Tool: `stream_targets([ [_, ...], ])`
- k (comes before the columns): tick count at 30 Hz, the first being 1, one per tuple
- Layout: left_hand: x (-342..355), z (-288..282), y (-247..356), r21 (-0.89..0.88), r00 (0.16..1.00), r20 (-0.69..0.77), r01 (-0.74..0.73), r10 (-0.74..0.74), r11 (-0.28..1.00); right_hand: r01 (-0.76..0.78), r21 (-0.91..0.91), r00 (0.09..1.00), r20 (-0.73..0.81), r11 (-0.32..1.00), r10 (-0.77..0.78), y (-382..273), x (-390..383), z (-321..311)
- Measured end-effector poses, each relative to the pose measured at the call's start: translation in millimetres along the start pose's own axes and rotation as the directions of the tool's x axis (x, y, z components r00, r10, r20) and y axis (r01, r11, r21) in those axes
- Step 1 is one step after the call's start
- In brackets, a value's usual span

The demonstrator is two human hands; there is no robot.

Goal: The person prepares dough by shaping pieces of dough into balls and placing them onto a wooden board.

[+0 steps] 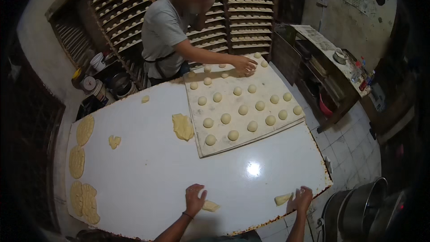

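Note:
My left hand [195, 200], a thin band on its wrist, is cupped over the near part of the white tabletop [148, 183]. Its thumb stands apart from the fingers, and nothing shows in its grasp. Right beside it lies a small pale dough piece [211, 206]; whether they touch I cannot tell. Farther right, near the table's rusty edge, my right hand [303, 200] is loosely curved with fingers apart. Another dough piece [282, 199] rests just left of it, a small gap between them.
Across the table a person [163, 36] reaches over a floured board [219, 148] bearing rows of round dough balls [243, 110]. A dough lump [182, 127] sits beside the board. Flattened dough slabs [77, 162] line the left edge. Metal pots [358, 210] stand at right.

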State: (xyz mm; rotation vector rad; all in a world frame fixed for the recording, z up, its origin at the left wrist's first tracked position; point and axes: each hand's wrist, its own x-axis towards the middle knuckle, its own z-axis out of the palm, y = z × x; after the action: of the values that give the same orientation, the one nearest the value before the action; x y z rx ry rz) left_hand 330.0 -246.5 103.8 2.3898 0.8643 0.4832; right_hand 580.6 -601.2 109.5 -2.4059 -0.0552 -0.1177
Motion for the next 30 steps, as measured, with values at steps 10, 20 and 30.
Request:
stream_targets([
  [10, 27.7, 45.3, 11.8, 0.075, 0.981, -0.112, -0.148, 0.156, 0.986, 0.279, -0.046, 0.942, -0.18, 0.959, -0.283, -41.6, 33.9, 49.3],
  [20, 47.1, 46.0, -22.7, 0.157, 0.953, -0.302, 0.011, 0.037, 0.988, 0.246, -0.003, 0.966, -0.084, 0.969, -0.246, -25.9, 25.4, 60.7],
  [30, 53.5, 27.2, -32.4, 0.066, 0.905, -0.405, 0.168, -0.128, 0.984, 0.173, 0.011, 0.981, -0.09, 0.985, -0.172, -20.1, 17.9, 44.0],
])
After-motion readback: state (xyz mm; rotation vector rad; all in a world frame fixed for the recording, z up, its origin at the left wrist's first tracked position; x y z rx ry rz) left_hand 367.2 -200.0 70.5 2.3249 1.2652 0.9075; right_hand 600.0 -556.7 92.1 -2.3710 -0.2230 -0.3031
